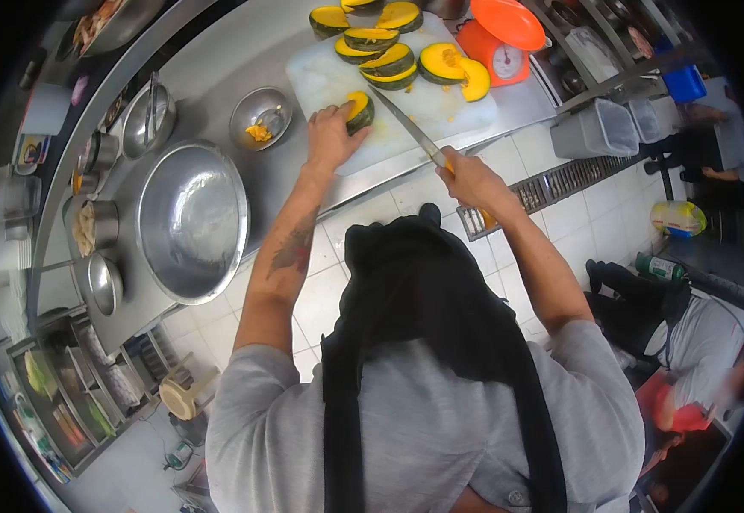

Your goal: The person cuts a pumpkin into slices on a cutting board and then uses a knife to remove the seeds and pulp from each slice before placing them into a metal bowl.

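On the white cutting board (466, 115), my left hand (334, 137) is closed around the end of a green-skinned pumpkin wedge (360, 111), holding it down near the board's left edge. My right hand (476, 182) grips the handle of a kitchen knife (408, 126). Its long blade points up and left, the tip just to the right of the held wedge and apart from it. Several more pumpkin wedges (372, 40) lie in a group at the far side of the board. A cut pumpkin piece (474, 80) with bright yellow flesh rests at the right.
An orange kitchen scale (503, 61) stands behind the board. To the left are a small metal bowl (261, 120) with orange scraps and a large steel bowl (192, 224). Grey plastic bins (594, 130) are at the right. A person (688, 342) is at the lower right.
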Demonstrator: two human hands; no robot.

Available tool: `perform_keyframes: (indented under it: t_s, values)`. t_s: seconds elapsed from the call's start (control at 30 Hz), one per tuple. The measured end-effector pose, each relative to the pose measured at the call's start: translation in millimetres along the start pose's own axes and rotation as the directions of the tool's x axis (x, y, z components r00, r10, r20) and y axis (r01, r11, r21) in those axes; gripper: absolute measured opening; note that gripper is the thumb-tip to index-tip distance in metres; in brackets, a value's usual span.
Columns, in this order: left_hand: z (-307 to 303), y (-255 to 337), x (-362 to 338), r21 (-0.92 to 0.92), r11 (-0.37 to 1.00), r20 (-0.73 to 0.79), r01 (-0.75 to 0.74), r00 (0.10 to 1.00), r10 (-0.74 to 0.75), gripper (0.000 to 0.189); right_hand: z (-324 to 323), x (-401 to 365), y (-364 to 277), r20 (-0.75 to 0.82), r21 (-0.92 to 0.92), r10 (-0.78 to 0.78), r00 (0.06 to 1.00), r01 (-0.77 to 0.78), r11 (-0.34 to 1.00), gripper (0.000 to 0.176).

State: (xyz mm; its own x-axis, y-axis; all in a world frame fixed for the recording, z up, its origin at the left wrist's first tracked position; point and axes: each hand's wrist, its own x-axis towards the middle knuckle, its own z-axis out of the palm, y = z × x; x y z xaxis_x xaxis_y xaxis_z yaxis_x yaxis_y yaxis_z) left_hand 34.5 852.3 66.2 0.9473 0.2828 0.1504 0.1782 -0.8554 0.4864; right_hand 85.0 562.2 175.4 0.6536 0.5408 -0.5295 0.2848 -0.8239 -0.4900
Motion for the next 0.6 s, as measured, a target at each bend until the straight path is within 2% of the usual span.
perform_keyframes:
  t_s: [0.03,0.1,0.23,0.3,0.33,0.4,0.5,0.6]
  values:
    - [-4.6,-1.7,-3.2,0.002,1.000,0.005,-0.008,1.000,0.008,0.061,2.5,-6.9,1.0,-0.004,0.008,0.004,1.000,-0.004,1.000,0.026]
    - [-17.7,-4.1,-15.6,0.051,0.984,-0.052,-0.172,0.983,0.174,0.062,6.7,-14.0,2.3,-0.171,-0.048,-0.110,0.979,0.104,0.993,0.028]
    - [-21.0,-11.4,-32.5,-0.012,0.990,-0.001,-0.143,0.990,0.143,0.058,28.6,-6.8,15.1,-0.255,0.021,-0.170,0.952,0.182,0.983,0.027]
    - [-25.2,-8.5,-29.5,-0.097,0.992,0.079,-0.078,0.993,0.086,0.057,41.4,4.3,28.3,-0.155,-0.121,-0.142,0.978,0.123,0.985,0.027]
    - [-26.8,-1.9,-31.0,-0.089,0.993,0.095,-0.079,0.992,0.088,0.057,38.3,3.9,29.0,-0.141,-0.079,-0.157,0.977,0.147,0.986,0.027]
    - [-27.6,12.2,-21.7,-0.084,0.996,0.012,-0.042,0.999,0.044,0.057,34.0,11.6,33.1,-0.149,-0.070,-0.163,0.975,0.154,0.986,0.028]
    - [-24.6,17.9,-10.4,-0.013,0.999,0.075,0.041,0.996,-0.040,0.055,28.3,22.7,38.9,-0.085,-0.072,-0.197,0.977,0.191,0.979,0.030]
    - [-24.5,29.5,-3.2,0.060,0.998,0.115,-0.002,0.993,-0.005,0.053,18.7,38.3,36.6,-0.050,-0.084,-0.246,0.968,0.241,0.967,0.032]
